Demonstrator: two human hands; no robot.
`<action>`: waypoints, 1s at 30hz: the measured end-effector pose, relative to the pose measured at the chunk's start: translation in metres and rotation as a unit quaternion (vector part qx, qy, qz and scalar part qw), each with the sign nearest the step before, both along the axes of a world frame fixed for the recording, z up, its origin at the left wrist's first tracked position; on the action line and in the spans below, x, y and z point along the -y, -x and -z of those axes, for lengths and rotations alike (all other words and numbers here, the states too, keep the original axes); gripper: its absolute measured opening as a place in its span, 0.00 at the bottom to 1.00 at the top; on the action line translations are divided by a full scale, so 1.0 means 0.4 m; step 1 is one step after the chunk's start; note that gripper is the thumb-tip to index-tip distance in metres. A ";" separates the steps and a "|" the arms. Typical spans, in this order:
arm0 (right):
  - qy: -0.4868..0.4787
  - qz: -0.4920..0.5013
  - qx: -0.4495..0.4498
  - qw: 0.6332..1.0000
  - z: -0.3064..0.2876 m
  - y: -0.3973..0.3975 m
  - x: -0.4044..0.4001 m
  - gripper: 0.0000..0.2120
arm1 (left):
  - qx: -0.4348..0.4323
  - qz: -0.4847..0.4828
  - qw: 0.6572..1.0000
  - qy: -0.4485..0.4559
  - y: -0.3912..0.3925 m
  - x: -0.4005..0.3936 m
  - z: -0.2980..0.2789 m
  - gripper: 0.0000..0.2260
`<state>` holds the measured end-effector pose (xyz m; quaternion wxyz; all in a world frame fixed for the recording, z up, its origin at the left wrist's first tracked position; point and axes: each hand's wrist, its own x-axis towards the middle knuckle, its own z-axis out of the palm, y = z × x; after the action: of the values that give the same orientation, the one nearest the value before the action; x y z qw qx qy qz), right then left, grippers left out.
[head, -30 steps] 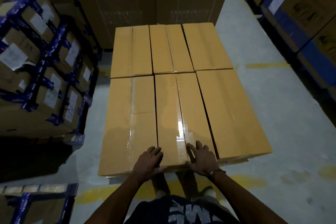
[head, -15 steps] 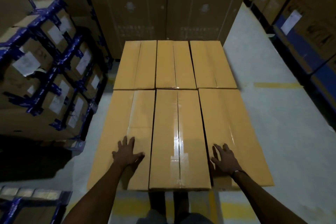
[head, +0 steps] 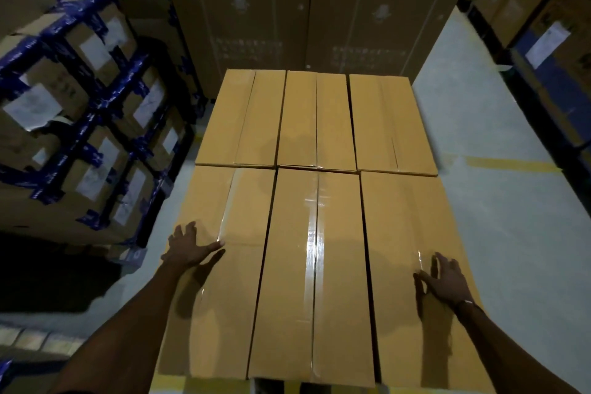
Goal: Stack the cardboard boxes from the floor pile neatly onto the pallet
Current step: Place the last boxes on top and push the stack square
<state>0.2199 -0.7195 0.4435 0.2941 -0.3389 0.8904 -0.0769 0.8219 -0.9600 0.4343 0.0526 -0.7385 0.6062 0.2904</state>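
Head view: left hand (head: 188, 248) and right hand (head: 446, 280) press flat, fingers spread, on boxes flanking the middle box (head: 315, 265), gripping nothing.

I have a single view, from the camera worn on the head, looking forward and steeply down over the top layer of cardboard boxes (head: 316, 233). It sits close above the near row, with both forearms reaching in from the bottom edge, the left hand (head: 188, 249) and right hand (head: 447, 281) in frame. The wide lens bends the stacked cartons (head: 80, 99) on my left and the floor (head: 499, 201) on my right.
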 end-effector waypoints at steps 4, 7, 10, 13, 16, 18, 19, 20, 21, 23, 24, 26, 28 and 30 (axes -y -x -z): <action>-0.004 0.037 0.000 0.999 0.026 0.063 -0.002 0.42 | 0.018 0.003 1.000 -0.014 0.004 0.001 0.015 0.64; -0.002 0.053 0.006 0.999 0.019 0.098 -0.008 0.50 | 0.013 -0.013 1.000 -0.002 0.016 -0.008 0.009 0.61; -0.012 0.067 0.010 0.998 0.035 0.128 -0.017 0.63 | -0.005 -0.039 0.999 -0.010 0.014 -0.007 0.004 0.62; -0.016 0.065 -0.007 0.998 0.074 0.138 -0.027 0.67 | -0.002 -0.059 0.998 0.002 0.025 -0.012 0.007 0.65; -0.012 0.046 -0.019 0.999 0.051 0.101 -0.025 0.65 | 0.010 -0.049 0.999 0.003 0.042 -0.023 -0.004 0.59; -0.011 0.038 -0.021 0.999 0.043 0.091 -0.028 0.67 | 0.022 -0.048 0.999 -0.002 0.045 -0.028 -0.008 0.59; -0.010 0.035 -0.026 0.999 0.033 0.086 -0.027 0.70 | 0.027 -0.046 0.999 0.000 0.047 -0.030 -0.010 0.59; -0.010 0.031 -0.031 0.999 0.032 0.088 -0.029 0.73 | 0.030 -0.045 0.999 -0.001 0.050 -0.033 -0.011 0.58; -0.010 0.028 -0.039 0.999 0.031 0.088 -0.030 0.75 | 0.032 -0.044 0.998 -0.002 0.053 -0.033 -0.011 0.58; -0.017 0.019 -0.042 0.999 0.030 0.090 -0.030 0.77 | 0.033 -0.042 0.999 -0.005 0.056 -0.031 -0.016 0.58; -0.020 0.015 -0.043 0.999 0.032 0.091 -0.031 0.77 | 0.029 -0.042 0.999 -0.006 0.055 -0.030 -0.017 0.59; -0.026 0.009 -0.042 0.999 0.031 0.089 -0.033 0.76 | 0.020 -0.043 0.999 -0.006 0.052 -0.025 -0.016 0.60; -0.034 0.004 -0.045 0.998 0.032 0.090 -0.034 0.75 | 0.017 -0.047 0.999 -0.008 0.049 -0.021 -0.011 0.62; -0.040 -0.002 -0.043 0.998 0.035 0.093 -0.035 0.74 | 0.023 -0.047 0.999 -0.010 0.048 -0.020 0.000 0.62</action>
<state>0.1826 -0.7055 0.4293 0.2690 -0.3315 0.9039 -0.0259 0.8026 -0.9519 0.4344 0.0605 -0.7719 0.5668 0.2816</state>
